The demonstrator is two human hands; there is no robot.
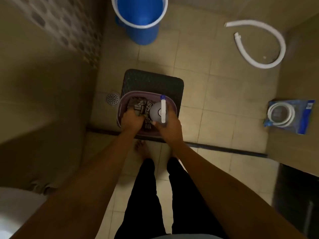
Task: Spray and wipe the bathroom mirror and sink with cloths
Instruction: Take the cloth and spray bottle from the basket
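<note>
A purple basket (122,102) sits on a dark stool (151,80) on the bathroom floor, straight below me. Checked cloths (141,105) lie bunched inside it. My left hand (132,120) reaches into the basket and closes on the cloths. My right hand (170,129) grips a grey spray bottle (155,111) with a white and blue nozzle, held upright over the basket's right side. The lower part of the bottle is hidden by my fingers.
A blue bucket (139,19) stands beyond the stool. A white hose (269,47) curls on the tiles at upper right, and a packaged hose (290,116) lies at right. A floor drain (113,98) is beside the basket. My bare feet stand behind the threshold.
</note>
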